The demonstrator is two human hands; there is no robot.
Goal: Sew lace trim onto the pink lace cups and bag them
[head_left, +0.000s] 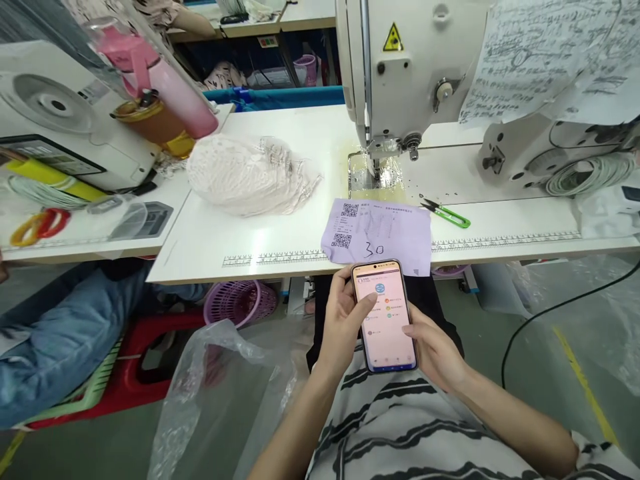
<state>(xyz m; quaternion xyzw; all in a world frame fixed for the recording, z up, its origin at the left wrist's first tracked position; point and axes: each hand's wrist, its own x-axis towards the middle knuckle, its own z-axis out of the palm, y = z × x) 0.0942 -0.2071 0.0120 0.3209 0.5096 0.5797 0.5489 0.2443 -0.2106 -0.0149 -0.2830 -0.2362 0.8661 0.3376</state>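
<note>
A smartphone [384, 343] with a lit, pinkish screen is held upright in front of my lap. My left hand [344, 320] grips its left side, the thumb lying over the upper part of the screen. On the other side my right hand [435, 343] supports the phone, its thumb at the right edge of the screen. Just beyond the phone, a lilac paper slip [377, 230] with QR codes and a handwritten "30" lies at the table's front edge. Green thread snips [447, 213] rest right of the slip. A pile of pale lace pieces [245, 175] lies to the left.
The sewing machine [407, 80] stands behind the slip, with handwritten sheets [545, 60] hanging at its right. A pink bottle [167, 87] is at the left. Below are a purple basket [233, 300] and a clear plastic bag [200, 373]. Another person's jeans-clad leg [85, 327] is at far left.
</note>
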